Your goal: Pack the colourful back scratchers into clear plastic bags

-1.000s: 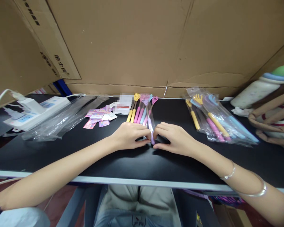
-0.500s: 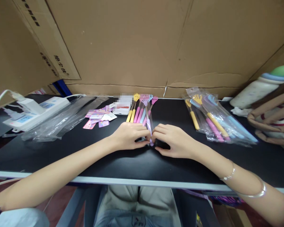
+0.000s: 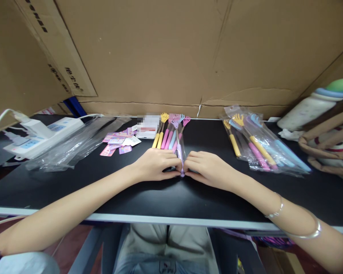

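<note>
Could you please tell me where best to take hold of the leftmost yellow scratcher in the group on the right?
I'd grip its yellow handle around the middle, probably with the right hand coming from the left. The handle is thick and straight, its end nearest the camera; black tabletop borders its left, while bagged scratchers crowd its right.

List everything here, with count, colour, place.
Held scratcher: one, purple, front centre
Middle scratchers: several, yellow, pink, blue, centre
Scratcher pile: several, yellow, pink, blue, right
Clear bags: several, colourless, left
Box: one, white, back centre
Cards: many, mostly pink-purple, left of box
Power strip: one, white, left
Bottle: one, white, right
Tissue: one, white, near bottle
Unclear thing: one, brown, right edge
Cardboard: count unclear, brown, back
Table: one, black, underneath
Trousers: one pair, pale, below table
Bracelets: two, silver, right arm
Left hand, right hand: two, bare, at scratcher
</note>
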A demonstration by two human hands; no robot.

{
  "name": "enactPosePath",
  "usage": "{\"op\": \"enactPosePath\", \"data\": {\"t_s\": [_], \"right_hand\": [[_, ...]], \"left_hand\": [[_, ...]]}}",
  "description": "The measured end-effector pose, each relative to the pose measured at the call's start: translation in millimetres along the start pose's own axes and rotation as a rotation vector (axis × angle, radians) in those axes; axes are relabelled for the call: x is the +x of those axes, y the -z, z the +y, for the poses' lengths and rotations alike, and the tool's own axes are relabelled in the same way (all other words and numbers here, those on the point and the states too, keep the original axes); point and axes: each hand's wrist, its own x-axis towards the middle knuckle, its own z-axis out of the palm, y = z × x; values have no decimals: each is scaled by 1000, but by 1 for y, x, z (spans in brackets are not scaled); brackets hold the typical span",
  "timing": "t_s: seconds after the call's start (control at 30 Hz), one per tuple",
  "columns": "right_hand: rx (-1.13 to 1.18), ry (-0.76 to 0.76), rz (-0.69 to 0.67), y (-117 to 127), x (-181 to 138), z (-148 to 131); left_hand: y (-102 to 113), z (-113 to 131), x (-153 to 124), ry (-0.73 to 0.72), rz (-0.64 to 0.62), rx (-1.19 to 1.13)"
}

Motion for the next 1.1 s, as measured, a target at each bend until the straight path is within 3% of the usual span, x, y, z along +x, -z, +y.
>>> {"op": "enactPosePath", "data": {"t_s": [0.33,0.73,1.1], "right_hand": [[10,-126,-45,2,-1,1],[258,-317,-39,-2,0,3],[302,-308,4,-7,-1,4]], "left_hand": [[1,1,0,40,30,-6],[1,4,4,210,-23,-139],[1,4,4,253,-81,-241]]}}
